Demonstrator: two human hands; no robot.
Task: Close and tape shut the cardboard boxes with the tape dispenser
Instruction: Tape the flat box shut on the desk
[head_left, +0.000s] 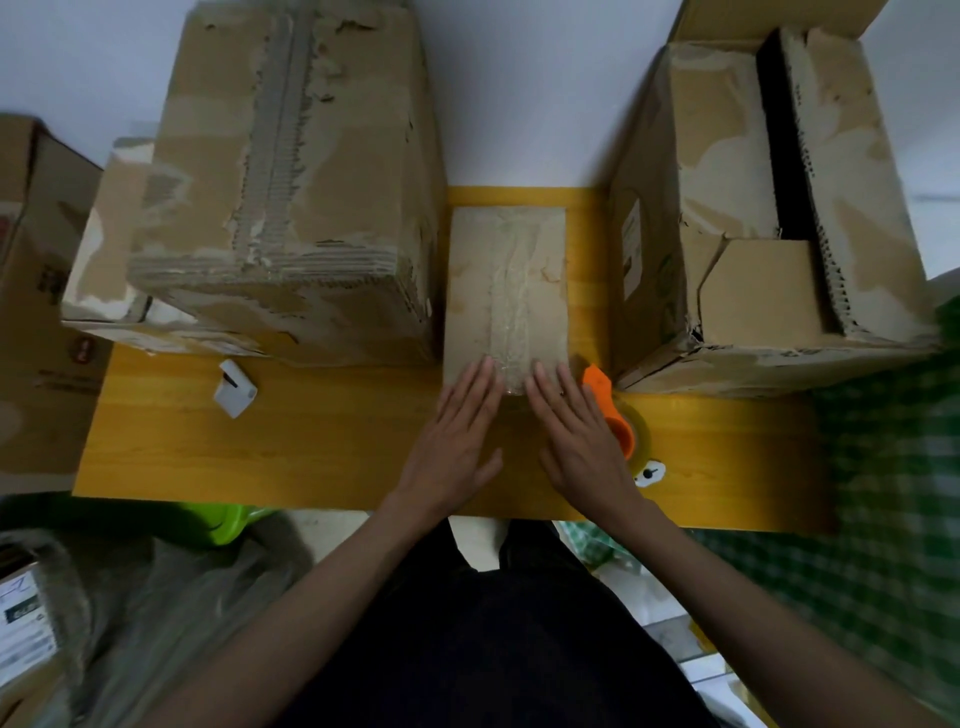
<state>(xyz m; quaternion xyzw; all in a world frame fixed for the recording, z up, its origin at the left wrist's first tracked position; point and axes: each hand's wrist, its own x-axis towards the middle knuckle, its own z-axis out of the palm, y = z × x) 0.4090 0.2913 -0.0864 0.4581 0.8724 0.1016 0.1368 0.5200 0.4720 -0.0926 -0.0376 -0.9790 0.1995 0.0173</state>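
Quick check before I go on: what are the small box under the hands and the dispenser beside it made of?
Small box: brown corrugated cardboard, matte and scuffed, with a glossy clear tape strip down its middle. Tape dispenser: looks like smooth orange plastic, holding a translucent roll.

small box (506, 291) between two large boxes (291, 182)

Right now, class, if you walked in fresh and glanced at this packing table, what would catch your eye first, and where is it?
First, the two bare hands, left hand and right hand, pressed flat with straight fingers on the near end of the small taped cardboard box at the centre of the yellow wooden table. Next, the orange tape dispenser lying just right of the right hand. On the far right, a large worn cardboard box stands with its top still gaping.
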